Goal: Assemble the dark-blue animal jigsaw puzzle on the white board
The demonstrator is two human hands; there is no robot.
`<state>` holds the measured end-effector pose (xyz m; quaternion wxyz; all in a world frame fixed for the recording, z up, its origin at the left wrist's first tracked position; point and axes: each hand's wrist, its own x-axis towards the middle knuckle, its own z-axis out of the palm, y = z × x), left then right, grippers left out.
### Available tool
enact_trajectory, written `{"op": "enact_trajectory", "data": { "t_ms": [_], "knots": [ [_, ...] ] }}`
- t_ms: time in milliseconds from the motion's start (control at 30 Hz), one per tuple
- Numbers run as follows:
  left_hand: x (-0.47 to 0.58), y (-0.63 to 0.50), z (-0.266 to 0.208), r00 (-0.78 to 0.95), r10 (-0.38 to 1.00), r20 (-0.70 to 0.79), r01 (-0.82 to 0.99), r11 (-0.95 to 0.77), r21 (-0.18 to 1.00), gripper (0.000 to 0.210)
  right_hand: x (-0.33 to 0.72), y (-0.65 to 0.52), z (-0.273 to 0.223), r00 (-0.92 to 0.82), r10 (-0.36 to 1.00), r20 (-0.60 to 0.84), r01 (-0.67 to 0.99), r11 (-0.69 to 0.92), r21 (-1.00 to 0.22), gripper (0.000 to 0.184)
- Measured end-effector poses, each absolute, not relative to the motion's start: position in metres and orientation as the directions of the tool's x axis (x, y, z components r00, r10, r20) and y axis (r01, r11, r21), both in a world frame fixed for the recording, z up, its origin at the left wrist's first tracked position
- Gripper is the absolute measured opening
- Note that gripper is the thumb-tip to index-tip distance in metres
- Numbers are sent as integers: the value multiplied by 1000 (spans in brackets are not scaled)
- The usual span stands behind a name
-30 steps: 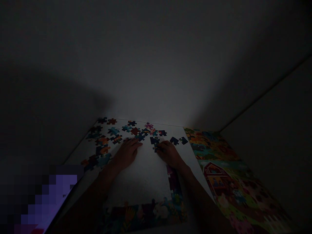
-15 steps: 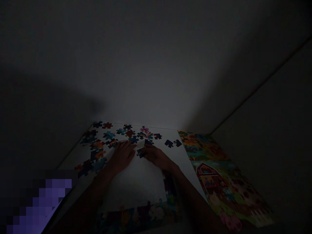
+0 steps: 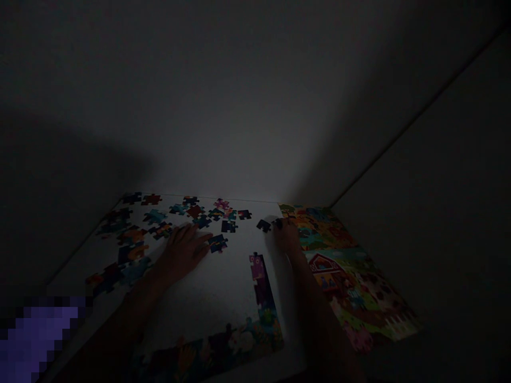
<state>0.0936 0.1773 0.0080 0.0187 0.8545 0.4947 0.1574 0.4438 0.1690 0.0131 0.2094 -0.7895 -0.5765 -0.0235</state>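
Observation:
In dim light, my left hand (image 3: pixel 184 250) lies flat with its fingers apart. One of its fingertips reaches the edge of a dark blue puzzle piece (image 3: pixel 218 243). My right hand (image 3: pixel 288 238) has its fingers closed over another dark puzzle piece (image 3: pixel 278 223), partly hidden beneath them. Just left of that hand is a separate dark piece (image 3: pixel 264 226). Nearer to me, joined pieces form an L-shaped puzzle border (image 3: pixel 261 287), with a pink figure at the upper end of its right side.
Several loose puzzle pieces (image 3: pixel 155 215) lie scattered across the back and left of the white table (image 3: pixel 207 298). Colourful picture sheets (image 3: pixel 351 287) with a barn and animals run along the right side. A pale wall (image 3: pixel 215 133) rises behind the table.
My right hand has left the dark blue piece beside my left hand and moved right onto another dark piece. The right side of the border is now uncovered. The view has shifted slightly right.

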Motion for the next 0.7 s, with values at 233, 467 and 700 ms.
{"op": "enact_trajectory", "data": {
  "t_ms": [233,467,700],
  "knots": [
    [94,177,11,438,864,248,850,-488,198,40,454,170,13,370,901,224,900,-289,-327,33],
    [93,178,16,376,894,243,886,-423,187,40,464,171,11,340,930,140,885,-266,-383,22],
    [93,176,22,363,894,264,908,-403,118,43,473,167,14,361,930,69,785,-264,-560,25]
  ]
}}
